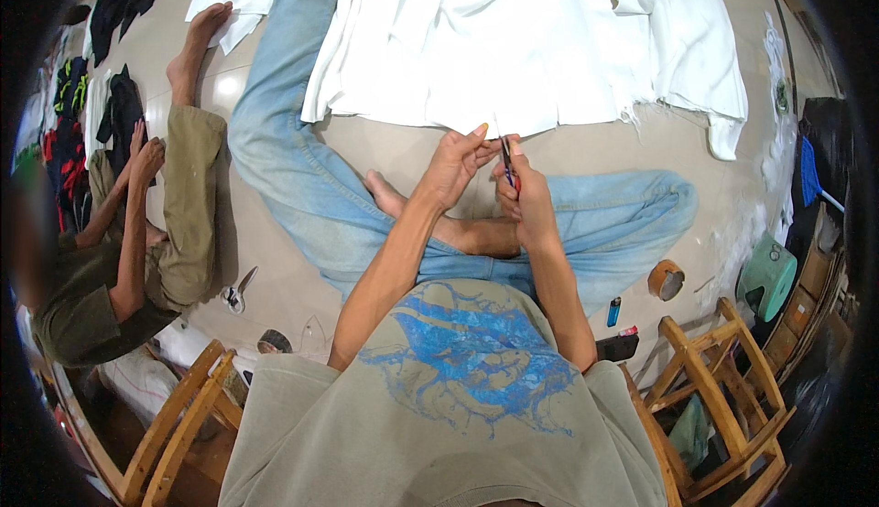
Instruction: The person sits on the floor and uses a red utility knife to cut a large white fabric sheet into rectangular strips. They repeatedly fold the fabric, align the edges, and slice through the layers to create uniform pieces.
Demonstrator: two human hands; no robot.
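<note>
White cloth (476,40), it seems a garment, lies spread over the floor and my stretched-out leg. At its near hem my left hand (449,170) is closed in a pinch; fingertips touch the edge, perhaps with a thread too fine to make out. Just to the right, my right hand (529,198) grips small scissors (506,152) with dark blades and a partly hidden red and dark handle. The blades point up toward the hem, close beside my left fingertips. Frayed threads (630,115) hang from the hem farther right.
A co-worker (128,260) sits on the left near dark garments (119,109). Another pair of scissors (238,293) lies on the floor. At the right are a tape roll (667,281), a blue lighter (613,312), a wooden stool (723,388) and a green plastic object (767,276).
</note>
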